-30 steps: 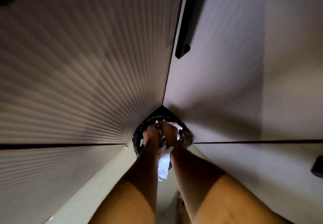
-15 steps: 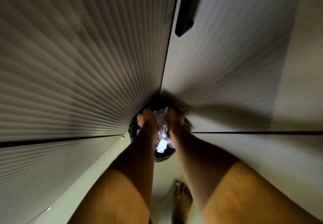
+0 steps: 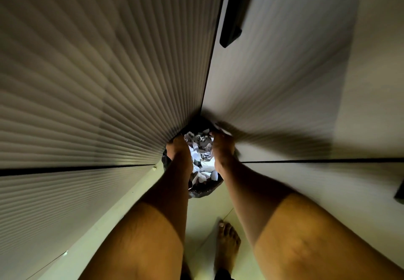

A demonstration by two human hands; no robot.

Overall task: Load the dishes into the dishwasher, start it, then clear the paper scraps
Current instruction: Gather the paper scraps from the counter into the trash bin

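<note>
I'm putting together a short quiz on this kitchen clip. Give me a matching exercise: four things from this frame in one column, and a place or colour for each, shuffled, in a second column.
Things:
1. paper scraps
2. bin bag
3. cabinet handle
4. bare foot

Places or colours:
A. long and black, on the smooth door at upper right
B. on the pale floor, between the two forearms
C. white, heaped between the left hand and the right hand
D. dark plastic, around the heap, in the corner where the cabinets meet

Pairs: 1-C, 2-D, 3-A, 4-B
</note>
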